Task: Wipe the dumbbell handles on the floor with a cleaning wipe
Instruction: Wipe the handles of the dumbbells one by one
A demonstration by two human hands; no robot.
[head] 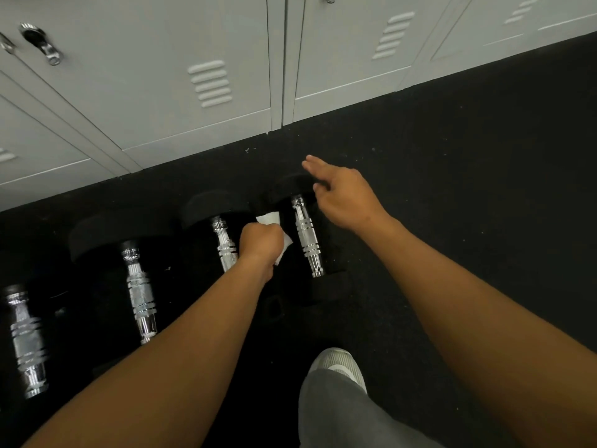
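Dumbbells with knurled chrome handles (307,236) lie on black floor beside grey lockers (161,76), heavy and rigid; left hand (260,242) fingers clamp the soft white wipe (269,218), right hand (342,192) fingers spread.

Four dumbbells with black rubber heads and chrome ringed handles lie side by side in a row on the black floor. The rightmost dumbbell's shiny handle (306,236) runs away from the viewer, fully exposed. The next chrome handle (223,242) to its left is partly covered. A third handle (139,287) and the leftmost handle (26,342) lie bare. A crumpled white cleaning wipe (274,231) sits between the two right handles — bunched, only its edges showing.
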